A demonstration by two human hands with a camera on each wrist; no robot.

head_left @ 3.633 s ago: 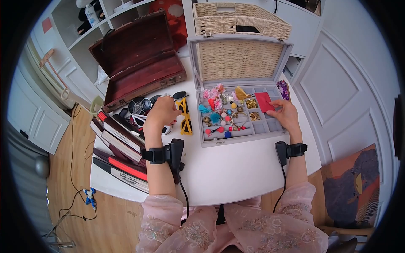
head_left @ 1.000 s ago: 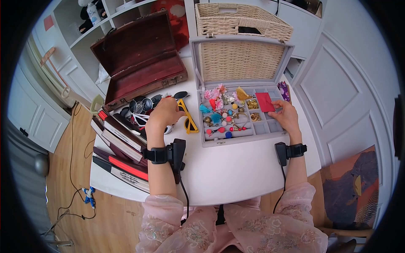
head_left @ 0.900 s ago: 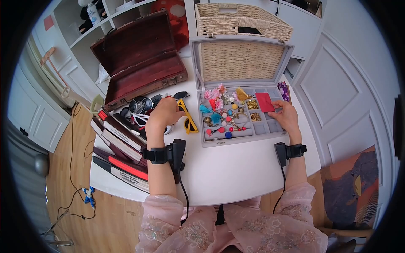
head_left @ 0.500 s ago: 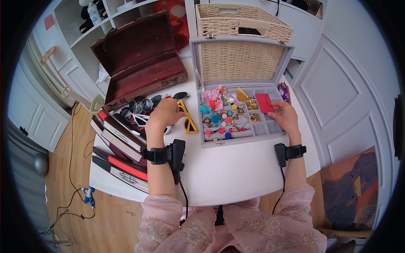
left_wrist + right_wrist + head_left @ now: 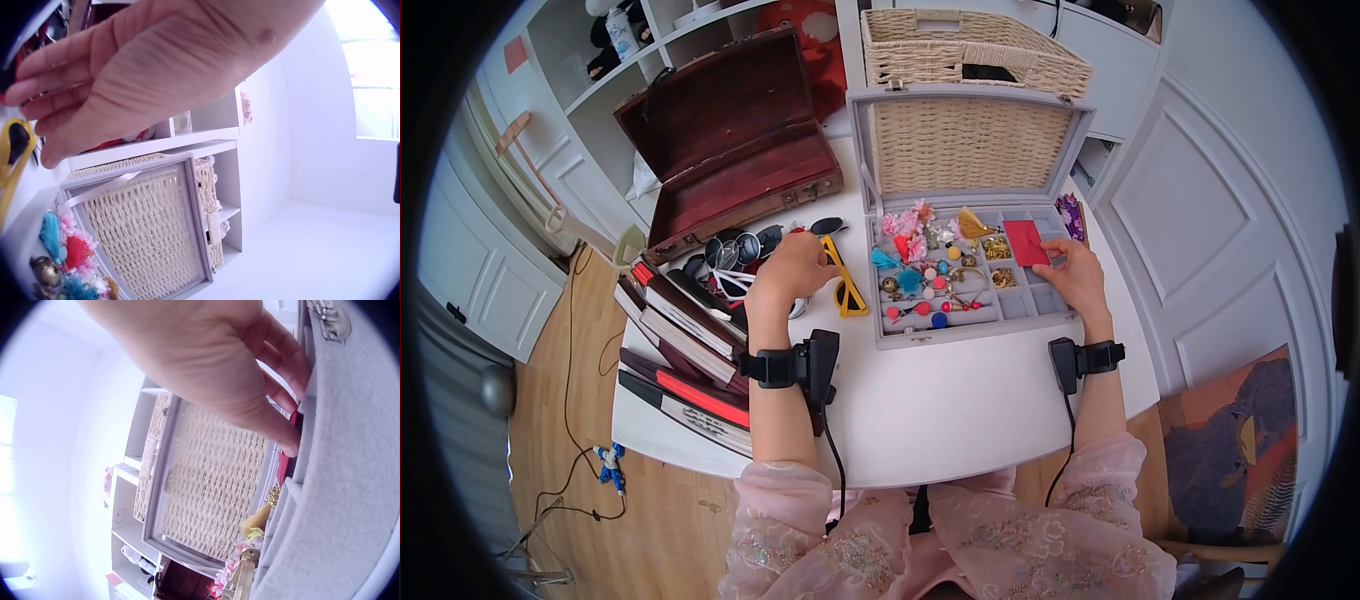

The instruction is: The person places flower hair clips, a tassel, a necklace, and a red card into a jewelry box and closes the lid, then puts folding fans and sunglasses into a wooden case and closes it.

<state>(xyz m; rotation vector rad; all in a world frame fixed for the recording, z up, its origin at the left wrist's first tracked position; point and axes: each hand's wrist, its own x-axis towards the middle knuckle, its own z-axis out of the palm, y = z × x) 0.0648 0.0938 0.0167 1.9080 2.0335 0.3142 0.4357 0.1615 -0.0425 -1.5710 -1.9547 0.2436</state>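
Observation:
My left hand (image 5: 785, 268) lies low over a pile of sunglasses (image 5: 735, 254), its fingertips at a black and red pair. In the left wrist view its fingers stretch forward, fairly straight. Yellow-framed sunglasses (image 5: 855, 289) lie just right of those fingers. With thumb and fingers, my right hand (image 5: 1081, 277) pinches the right edge of a flat red square packet (image 5: 1022, 243). The packet lies over compartments of an open grey jewellery box (image 5: 960, 334). Gold trinkets (image 5: 1001, 276), a yellow tassel (image 5: 972, 223), pink flowers (image 5: 920, 212) and beaded earrings fill other compartments.
An open dark red suitcase (image 5: 740, 190) stands at the back left, beside a row of books (image 5: 690, 335). Behind the jewellery box's raised glass lid stands a wicker basket (image 5: 900, 55). A purple patterned item (image 5: 1071, 216) lies right of the box.
Since the oldest frame, the yellow sunglasses have turned and shifted slightly right, and my left hand has moved a little. My right hand stays on the packet. The last second shows hardly any movement.

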